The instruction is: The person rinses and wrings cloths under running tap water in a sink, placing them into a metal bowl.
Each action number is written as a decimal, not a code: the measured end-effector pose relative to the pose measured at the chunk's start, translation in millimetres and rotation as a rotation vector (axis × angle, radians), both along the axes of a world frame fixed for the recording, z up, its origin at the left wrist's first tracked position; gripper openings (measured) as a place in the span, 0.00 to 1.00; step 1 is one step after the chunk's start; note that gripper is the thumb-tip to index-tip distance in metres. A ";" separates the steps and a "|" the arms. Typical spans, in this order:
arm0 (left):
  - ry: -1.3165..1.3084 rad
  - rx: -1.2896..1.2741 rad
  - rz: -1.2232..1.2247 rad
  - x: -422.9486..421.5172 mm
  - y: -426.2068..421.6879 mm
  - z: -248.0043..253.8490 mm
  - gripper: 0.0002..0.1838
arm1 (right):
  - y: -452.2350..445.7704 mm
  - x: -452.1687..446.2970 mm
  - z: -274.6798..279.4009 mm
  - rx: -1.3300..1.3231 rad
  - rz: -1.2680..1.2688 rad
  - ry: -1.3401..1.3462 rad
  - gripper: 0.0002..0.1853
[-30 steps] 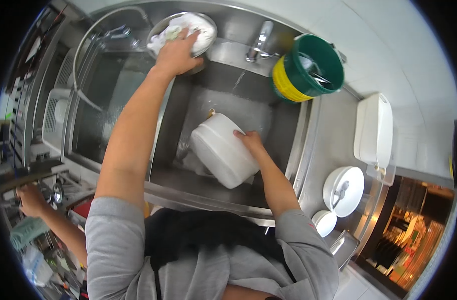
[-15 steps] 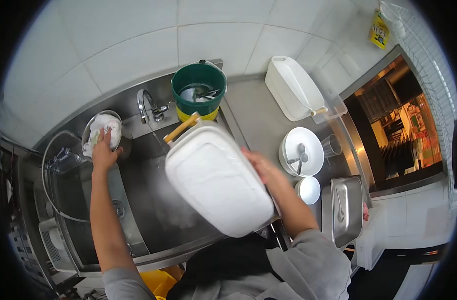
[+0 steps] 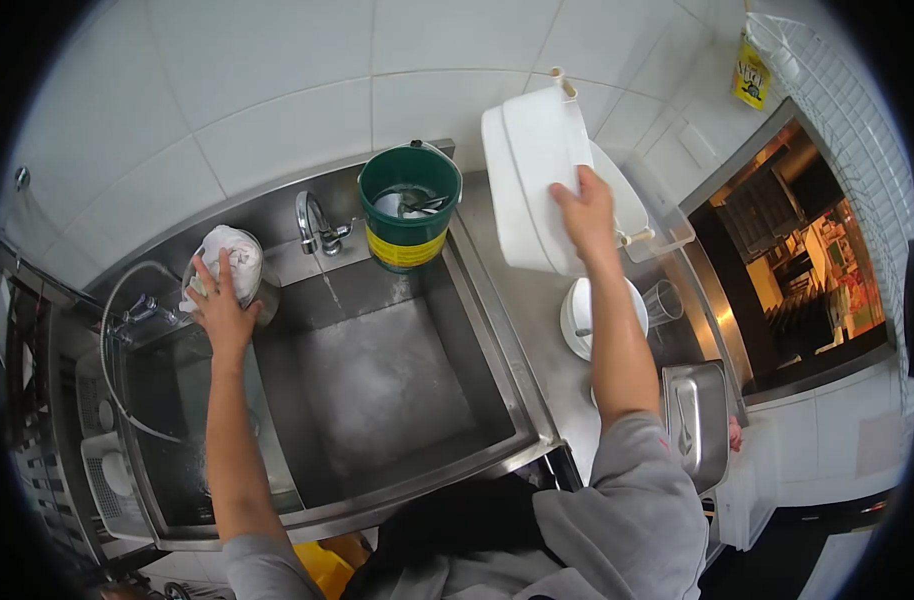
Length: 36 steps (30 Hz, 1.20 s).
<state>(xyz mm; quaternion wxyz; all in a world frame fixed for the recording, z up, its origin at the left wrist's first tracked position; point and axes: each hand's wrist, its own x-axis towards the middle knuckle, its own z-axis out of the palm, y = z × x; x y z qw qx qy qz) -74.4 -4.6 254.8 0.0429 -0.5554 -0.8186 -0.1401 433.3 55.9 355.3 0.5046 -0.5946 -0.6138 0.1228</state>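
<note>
My right hand (image 3: 585,220) grips the side of a white rectangular tub (image 3: 527,185) with wooden handles. The tub is tilted on its side above the steel counter, overlapping a second white tub (image 3: 629,205) behind it. Over at the left, my left hand (image 3: 225,312) rests with spread fingers on a bunched white cloth (image 3: 239,250). The cloth fills the top of a metal pot (image 3: 269,296) at the sink's back edge. Something pale green shows under these fingers, too covered to name.
Water runs from the tap (image 3: 315,228) into the steel sink (image 3: 387,385). A green bucket (image 3: 405,228) with utensils stands behind it. White bowls (image 3: 577,325), a clear glass (image 3: 663,300) and a steel pan (image 3: 715,440) sit on the right counter (image 3: 522,310).
The white tub has moved from over the sink to the right-hand counter and turned onto its side in my right hand. My left hand stays on the cloth.
</note>
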 end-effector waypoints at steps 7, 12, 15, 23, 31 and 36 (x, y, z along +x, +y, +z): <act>-0.014 0.480 -0.186 -25.2 -16.3 -27.2 0.51 | 33.6 -60.6 -38.0 -0.337 -0.305 -0.628 0.10; -0.242 0.741 0.330 -50.2 -10.1 -77.6 0.48 | 68.0 -50.7 -110.2 -0.246 -0.284 -0.875 0.11; -0.914 0.565 0.630 -40.4 0.9 -71.6 0.42 | 59.2 -67.4 -91.8 -0.410 -0.310 -0.831 0.11; -1.813 0.211 0.505 -60.0 10.4 -73.0 0.21 | 4.0 -95.1 -51.4 0.097 -0.089 -0.638 0.17; -1.793 0.287 0.525 0.9 -63.9 -49.0 0.23 | -73.0 -249.4 -112.7 -0.254 0.736 -0.045 0.20; -1.818 0.251 0.413 52.7 -138.9 -13.5 0.25 | -27.5 -276.5 -148.3 -0.376 0.869 0.117 0.31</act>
